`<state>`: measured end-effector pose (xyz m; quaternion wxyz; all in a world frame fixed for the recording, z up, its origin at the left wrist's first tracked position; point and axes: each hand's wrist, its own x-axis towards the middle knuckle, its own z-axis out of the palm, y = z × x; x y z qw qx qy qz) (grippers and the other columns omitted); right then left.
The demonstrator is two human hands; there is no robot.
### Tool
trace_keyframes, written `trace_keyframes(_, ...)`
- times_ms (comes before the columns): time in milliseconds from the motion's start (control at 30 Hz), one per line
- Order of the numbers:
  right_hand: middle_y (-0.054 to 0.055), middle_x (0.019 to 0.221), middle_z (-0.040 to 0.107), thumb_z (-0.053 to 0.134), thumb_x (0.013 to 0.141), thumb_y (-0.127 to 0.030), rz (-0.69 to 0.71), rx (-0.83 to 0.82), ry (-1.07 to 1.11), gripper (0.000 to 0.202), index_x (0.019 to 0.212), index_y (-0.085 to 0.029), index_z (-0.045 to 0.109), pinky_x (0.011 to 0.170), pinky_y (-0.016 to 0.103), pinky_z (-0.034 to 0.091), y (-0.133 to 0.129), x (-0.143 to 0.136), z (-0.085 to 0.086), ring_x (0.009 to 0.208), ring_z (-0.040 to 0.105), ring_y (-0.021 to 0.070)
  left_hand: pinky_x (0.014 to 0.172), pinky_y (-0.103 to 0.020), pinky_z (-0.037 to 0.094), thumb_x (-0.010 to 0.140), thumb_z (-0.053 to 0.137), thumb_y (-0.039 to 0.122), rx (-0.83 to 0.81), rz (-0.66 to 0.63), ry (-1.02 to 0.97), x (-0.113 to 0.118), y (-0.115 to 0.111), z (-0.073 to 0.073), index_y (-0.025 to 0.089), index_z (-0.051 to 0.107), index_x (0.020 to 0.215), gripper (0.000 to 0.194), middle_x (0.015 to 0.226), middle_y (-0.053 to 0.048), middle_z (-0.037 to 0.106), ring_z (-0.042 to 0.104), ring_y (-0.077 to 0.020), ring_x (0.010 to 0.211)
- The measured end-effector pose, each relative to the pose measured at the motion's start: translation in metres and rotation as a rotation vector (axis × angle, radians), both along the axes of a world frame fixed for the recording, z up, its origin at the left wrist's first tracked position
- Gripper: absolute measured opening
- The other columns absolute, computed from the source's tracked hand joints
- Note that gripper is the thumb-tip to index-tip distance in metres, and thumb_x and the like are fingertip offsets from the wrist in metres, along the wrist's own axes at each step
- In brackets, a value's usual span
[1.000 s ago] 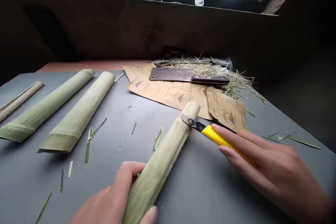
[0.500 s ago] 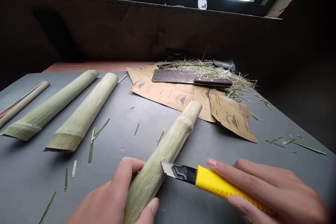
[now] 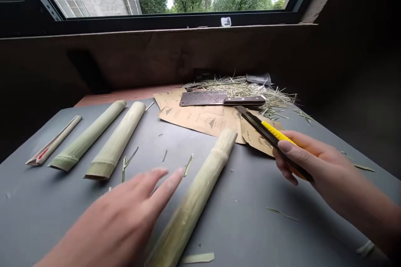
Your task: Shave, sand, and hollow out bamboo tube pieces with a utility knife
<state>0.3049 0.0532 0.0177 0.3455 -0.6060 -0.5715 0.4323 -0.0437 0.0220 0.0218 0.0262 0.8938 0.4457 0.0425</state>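
Observation:
A pale green bamboo piece (image 3: 200, 192) lies slantwise on the grey table (image 3: 244, 225), its near end running out of view. Just left of it, my left hand (image 3: 128, 208) hovers with fingers stretched out, holding nothing. My right hand (image 3: 313, 158) grips a yellow and black utility knife (image 3: 275, 133), its tip pointing up and left, clear of the bamboo. Beyond that tip, a cleaver (image 3: 203, 98) with a dark handle rests on brown sandpaper sheets (image 3: 200, 119).
Two more split bamboo pieces (image 3: 90, 133) (image 3: 117, 144) and a thinner split one with red inside (image 3: 56, 139) lie at left. A heap of bamboo shavings (image 3: 238, 85) sits at the back below the window (image 3: 188, 18). Loose slivers (image 3: 188, 164) are scattered about.
My left hand has let go of the bamboo and moved left. My right hand has lifted the knife off the bamboo, up and away, turning it. The view has tilted upward.

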Motion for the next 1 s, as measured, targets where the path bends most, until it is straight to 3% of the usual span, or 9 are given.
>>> trace_keyframes(100,-0.004,0.067,0.052,0.054,0.094,-0.059,-0.04,0.075,0.072,0.038,0.079,-0.023,0.054,0.053,0.024,0.039,0.003,-0.001,0.004,0.055,0.045,0.0108,0.113,-0.056,0.036,0.089,0.035,-0.001,0.234,-0.406,0.144,0.032,0.05,0.01,0.038,0.037,0.152,0.074,0.157,-0.008,0.042,0.043,-0.0334,0.142)
trace_keyframes(233,-0.004,0.071,0.05,0.056,0.093,-0.053,-0.14,0.152,0.138,0.032,0.083,-0.023,0.053,0.045,0.022,0.032,0.012,0.002,0.001,0.048,0.039,0.0076,0.124,-0.052,0.017,0.096,0.047,0.01,0.164,-0.652,0.18,0.093,0.101,0.012,0.029,0.055,0.14,0.049,0.162,-0.009,0.035,0.024,-0.0307,0.152)
trace_keyframes(300,-0.004,0.07,0.049,0.052,0.095,-0.053,-0.168,0.173,0.138,0.031,0.086,-0.023,0.055,0.042,0.022,0.03,0.016,0.007,-0.002,0.046,0.037,0.0078,0.125,-0.047,0.014,0.092,0.055,0.013,0.099,-0.536,0.205,0.106,0.111,0.015,0.024,0.06,0.133,0.042,0.16,-0.009,0.038,0.023,-0.0289,0.152)
trace_keyframes(367,-0.004,0.07,0.049,0.049,0.096,-0.053,-0.196,0.209,0.093,0.031,0.098,-0.024,0.06,0.042,0.023,0.031,0.018,0.012,-0.002,0.047,0.037,0.0089,0.117,-0.046,0.03,0.088,0.062,0.024,0.074,-0.37,0.218,0.103,0.108,0.02,0.016,0.064,0.119,0.032,0.141,-0.016,0.058,0.045,-0.0331,0.139)
trace_keyframes(433,-0.002,0.072,0.056,0.047,0.097,-0.053,-0.212,0.271,-0.077,0.036,0.115,-0.026,0.064,0.047,0.024,0.037,0.016,0.015,-0.001,0.051,0.045,0.0115,0.093,-0.043,0.049,0.091,0.057,0.037,0.059,-0.214,0.23,0.088,0.094,0.024,0.013,0.064,0.106,0.03,0.103,-0.016,0.073,0.069,-0.0324,0.101)
trace_keyframes(500,0.002,0.086,0.068,0.048,0.097,-0.053,-0.205,0.362,-0.334,0.041,0.126,-0.028,0.065,0.058,0.027,0.046,0.009,0.012,0.003,0.067,0.059,0.0167,0.07,-0.035,0.051,0.097,0.041,0.042,0.013,-0.069,0.225,0.071,0.071,0.025,0.014,0.061,0.109,0.035,0.084,-0.009,0.071,0.07,-0.0267,0.074)
trace_keyframes(633,0.004,0.113,0.073,0.048,0.1,-0.045,0.006,0.534,-0.597,0.038,0.131,-0.032,0.065,0.072,0.029,0.052,-0.018,-0.013,0.003,0.095,0.069,0.0223,0.065,-0.032,0.044,0.098,0.029,0.045,-0.295,0.271,0.064,0.054,0.023,0.023,0.017,0.049,0.126,0.044,0.093,-0.007,0.07,0.069,-0.0274,0.08)
trace_keyframes(800,-0.001,0.077,0.063,0.042,0.103,-0.028,0.387,0.715,-0.734,0.041,0.141,-0.027,0.057,0.047,0.021,0.041,-0.046,-0.043,-0.015,0.05,0.056,0.009,0.064,-0.033,0.042,0.089,0.041,0.063,-0.722,0.51,-0.256,0.054,0.005,0.023,0.022,0.051,0.109,0.047,0.086,-0.004,0.067,0.064,-0.0264,0.08)
trace_keyframes(1000,-0.001,0.075,0.06,0.043,0.103,-0.032,0.246,0.724,-0.851,0.039,0.137,-0.024,0.061,0.046,0.022,0.039,-0.033,-0.027,-0.02,0.049,0.055,0.0097,0.058,-0.03,0.038,0.083,0.045,0.068,-0.807,0.602,-0.385,0.052,0.011,0.018,0.023,0.05,0.099,0.048,0.08,-0.001,0.063,0.06,-0.0225,0.072)
